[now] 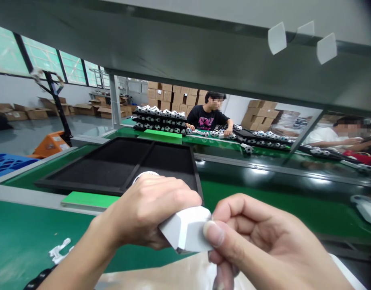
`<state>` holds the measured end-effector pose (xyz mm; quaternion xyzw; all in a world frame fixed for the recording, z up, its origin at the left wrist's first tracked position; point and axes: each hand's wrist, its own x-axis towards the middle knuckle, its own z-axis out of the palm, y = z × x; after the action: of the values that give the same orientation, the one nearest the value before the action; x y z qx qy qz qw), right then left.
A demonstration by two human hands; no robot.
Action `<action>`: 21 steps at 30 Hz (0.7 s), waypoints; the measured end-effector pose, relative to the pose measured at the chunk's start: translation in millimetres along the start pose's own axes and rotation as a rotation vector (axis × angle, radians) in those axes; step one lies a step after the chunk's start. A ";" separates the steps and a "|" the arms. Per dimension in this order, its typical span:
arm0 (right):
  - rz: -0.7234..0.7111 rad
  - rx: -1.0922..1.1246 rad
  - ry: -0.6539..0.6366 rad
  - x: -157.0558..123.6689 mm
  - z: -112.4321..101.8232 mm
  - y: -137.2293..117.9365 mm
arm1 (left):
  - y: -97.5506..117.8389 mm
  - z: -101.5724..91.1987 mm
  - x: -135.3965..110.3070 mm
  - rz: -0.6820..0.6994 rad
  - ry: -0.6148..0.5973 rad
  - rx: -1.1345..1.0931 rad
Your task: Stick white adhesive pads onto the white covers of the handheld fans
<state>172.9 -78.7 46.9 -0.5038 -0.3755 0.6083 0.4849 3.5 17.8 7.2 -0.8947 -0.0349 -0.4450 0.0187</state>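
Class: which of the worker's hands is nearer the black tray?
Left. The left hand overlaps the near edge of the black tray in the view, gripping a white block. The right hand pinches that block lower and further right, off the tray.

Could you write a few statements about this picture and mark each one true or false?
1. The left hand and the right hand both grip the white plastic piece. True.
2. The black tray lies on a red surface. False: the surface around it is green.
3. A person in a black shirt is at the bench beyond the tray. True.
4. The pallet truck at the left is blue. False: it is orange.
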 end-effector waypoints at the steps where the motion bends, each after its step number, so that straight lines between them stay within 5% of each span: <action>1: -0.003 0.004 -0.005 -0.7 0.6 0.5 | 0.5 -0.5 0.0 0.006 0.000 0.005; 5: -0.120 -0.139 0.031 -7.0 1.2 4.0 | -1.7 0.3 0.1 0.035 0.016 0.012; 10: -0.438 -0.554 0.416 -6.8 -4.8 10.9 | -8.0 11.3 -5.5 0.037 0.114 -0.037; 12: -0.502 -0.608 0.458 -1.0 -3.5 14.5 | -8.0 16.0 -9.4 0.015 0.170 -0.082; 17: -0.600 -0.472 -0.024 21.2 8.1 25.0 | -8.5 17.9 -13.6 -0.023 0.291 -0.090; 21: -0.706 -0.381 -0.223 30.7 2.5 30.7 | -15.0 20.4 -15.8 0.025 0.243 -0.088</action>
<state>163.3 -56.5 10.8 -0.3559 -0.6812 0.3751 0.5183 9.0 33.4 -17.6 -0.8344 -0.0013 -0.5511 -0.0110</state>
